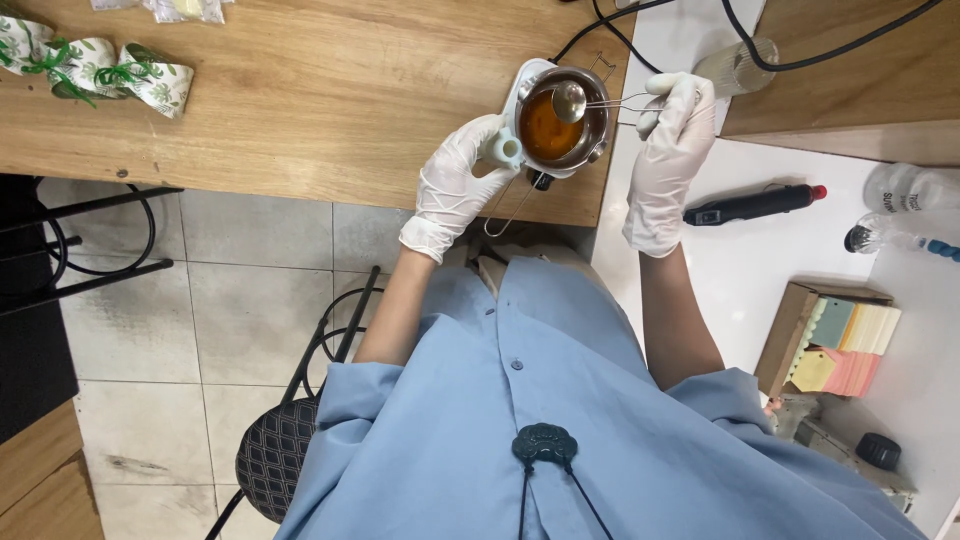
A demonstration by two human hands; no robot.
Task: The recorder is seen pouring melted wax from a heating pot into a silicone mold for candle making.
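At the near edge of the pale wooden tabletop, right where it meets the white counter, you have a small round steel pot of amber-orange liquid sitting on a little white heater base. Your left hand, in a white disposable glove, is curled around the pot's pale stubby side handle, fingers pressed closed on it, which looks meant to keep the light pot from turning or sliding. Your right hand, also gloved, pinches the thin wire handle of a small round metal spoon between thumb and fingertips; the bowl of the spoon hangs over the far side of the liquid, and you cannot tell from above whether it touches the surface. Holding the wire far back keeps your fingers away from the pot's rim. A black cable runs from behind the heater toward the far edge. Well apart on the white counter lie a black pen-shaped tool with a red tip, a clear ribbed glass, two clear plastic bottles and a cardboard box of pastel-coloured blocks. Far to the left on the wood lies a leaf-printed ribbon with green ties.
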